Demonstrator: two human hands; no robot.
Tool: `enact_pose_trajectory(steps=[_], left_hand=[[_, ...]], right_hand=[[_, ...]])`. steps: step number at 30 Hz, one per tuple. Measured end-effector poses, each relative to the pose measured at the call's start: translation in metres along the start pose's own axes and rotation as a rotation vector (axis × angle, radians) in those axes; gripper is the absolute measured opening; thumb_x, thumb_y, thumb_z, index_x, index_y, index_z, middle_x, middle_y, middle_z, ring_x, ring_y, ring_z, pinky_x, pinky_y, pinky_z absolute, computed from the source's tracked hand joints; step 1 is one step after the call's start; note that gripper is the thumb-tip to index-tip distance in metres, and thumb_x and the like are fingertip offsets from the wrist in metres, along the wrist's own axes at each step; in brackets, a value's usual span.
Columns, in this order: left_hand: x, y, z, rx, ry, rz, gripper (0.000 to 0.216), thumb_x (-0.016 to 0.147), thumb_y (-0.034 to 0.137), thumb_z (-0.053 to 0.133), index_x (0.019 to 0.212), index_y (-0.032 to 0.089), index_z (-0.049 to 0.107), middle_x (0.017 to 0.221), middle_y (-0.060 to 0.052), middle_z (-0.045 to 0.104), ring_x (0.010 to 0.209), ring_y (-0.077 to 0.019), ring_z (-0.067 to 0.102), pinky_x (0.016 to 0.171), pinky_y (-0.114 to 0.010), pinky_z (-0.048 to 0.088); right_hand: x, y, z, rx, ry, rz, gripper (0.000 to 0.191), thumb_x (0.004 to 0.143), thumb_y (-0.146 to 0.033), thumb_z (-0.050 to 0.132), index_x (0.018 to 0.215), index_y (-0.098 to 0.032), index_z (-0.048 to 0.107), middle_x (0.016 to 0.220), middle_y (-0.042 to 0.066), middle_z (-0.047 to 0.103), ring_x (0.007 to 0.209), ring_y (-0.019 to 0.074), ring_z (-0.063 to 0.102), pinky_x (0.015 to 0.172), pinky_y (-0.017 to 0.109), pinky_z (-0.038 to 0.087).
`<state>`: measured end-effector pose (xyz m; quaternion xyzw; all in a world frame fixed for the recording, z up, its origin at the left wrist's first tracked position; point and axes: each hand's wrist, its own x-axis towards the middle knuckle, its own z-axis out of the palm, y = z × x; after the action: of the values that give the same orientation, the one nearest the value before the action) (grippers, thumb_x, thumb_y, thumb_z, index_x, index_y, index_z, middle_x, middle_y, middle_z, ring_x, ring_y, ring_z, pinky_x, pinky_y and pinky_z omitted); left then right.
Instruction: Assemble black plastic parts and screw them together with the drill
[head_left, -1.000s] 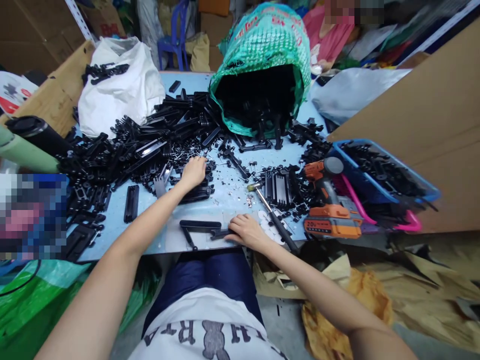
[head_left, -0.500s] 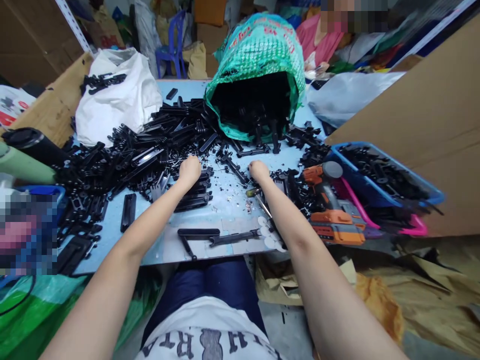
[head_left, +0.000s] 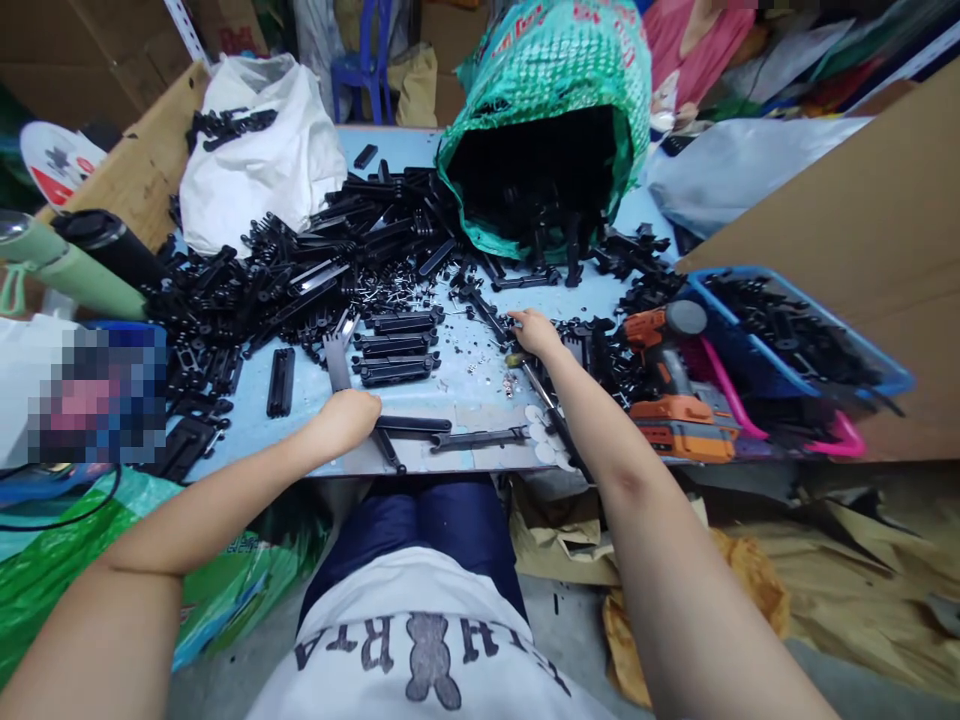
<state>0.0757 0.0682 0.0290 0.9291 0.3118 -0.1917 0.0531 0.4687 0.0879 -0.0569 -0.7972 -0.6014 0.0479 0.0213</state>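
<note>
My left hand (head_left: 346,418) is at the table's front edge, its fingers closed at the left end of a hinged black plastic part (head_left: 416,426) that lies folded out in a V. Just above this hand is a grey fork-ended piece (head_left: 337,362). Farther right, my right hand (head_left: 534,332) is bent down over small loose pieces, fingertips pinched; what they hold, if anything, is hidden. A screwdriver (head_left: 538,385) lies below that hand, and a long black part (head_left: 480,308) beside its fingertips. Between the hands rests a stack of black bars (head_left: 397,368).
Black plastic parts (head_left: 300,270) and screws heap across the left. A green sack (head_left: 555,60) opens toward me; a white bag (head_left: 259,170) stands behind the heap. At right are an orange cordless drill (head_left: 667,370) and a blue basket (head_left: 802,340). Another person's pink sleeve shows behind.
My left hand has come back from the screw pile to the hinged black part near the table edge. My right hand stays near the same spot. The view has tilted down slightly.
</note>
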Motion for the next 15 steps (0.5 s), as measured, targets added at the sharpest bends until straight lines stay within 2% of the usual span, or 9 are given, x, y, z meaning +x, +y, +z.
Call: enact_pose_trajectory(steps=[5,7,9,12,15], left_hand=[[0.002,0.015,-0.014,0.076,-0.075,0.006,0.031,0.074,-0.003,0.038,0.087,0.004,0.065,0.085,-0.021,0.065,0.083,-0.0355,0.063,0.066,-0.044,0.049],[0.003,0.02,-0.017,0.082,-0.066,0.009,0.03,0.074,-0.003,0.04,0.086,0.005,0.066,0.084,-0.02,0.065,0.083,-0.0346,0.063,0.066,-0.044,0.05],[0.006,0.022,-0.014,0.067,-0.042,0.037,0.028,0.074,-0.004,0.041,0.084,0.006,0.065,0.084,-0.018,0.065,0.083,-0.0318,0.064,0.068,-0.042,0.051],[0.009,0.019,0.01,-0.008,0.107,0.027,0.024,0.078,-0.001,0.042,0.084,0.007,0.064,0.083,-0.015,0.065,0.08,-0.0267,0.065,0.07,-0.037,0.052],[0.007,0.009,0.053,-0.162,0.391,-0.001,0.021,0.087,0.015,0.043,0.086,0.009,0.063,0.082,-0.012,0.066,0.079,-0.0222,0.065,0.073,-0.034,0.053]], right_hand=[[-0.005,-0.01,-0.011,0.018,0.115,-0.032,0.043,0.087,-0.02,0.042,0.129,-0.014,0.048,0.116,0.013,0.05,0.109,0.0253,0.044,0.092,0.034,0.037],[-0.002,-0.019,-0.016,0.018,0.144,-0.063,0.041,0.087,-0.02,0.042,0.126,-0.014,0.05,0.117,0.013,0.05,0.112,0.0253,0.042,0.094,0.034,0.036],[0.005,-0.029,-0.019,0.024,0.113,-0.016,0.039,0.087,-0.019,0.042,0.124,-0.015,0.053,0.118,0.013,0.051,0.113,0.0251,0.043,0.093,0.034,0.036],[0.018,-0.04,-0.019,0.049,0.017,0.155,0.034,0.086,-0.016,0.044,0.116,-0.011,0.059,0.113,0.017,0.055,0.107,0.0255,0.05,0.089,0.033,0.039],[0.029,-0.041,-0.016,0.087,-0.034,0.229,0.027,0.082,-0.015,0.05,0.104,-0.007,0.064,0.101,0.019,0.061,0.098,0.0255,0.056,0.084,0.033,0.042]])
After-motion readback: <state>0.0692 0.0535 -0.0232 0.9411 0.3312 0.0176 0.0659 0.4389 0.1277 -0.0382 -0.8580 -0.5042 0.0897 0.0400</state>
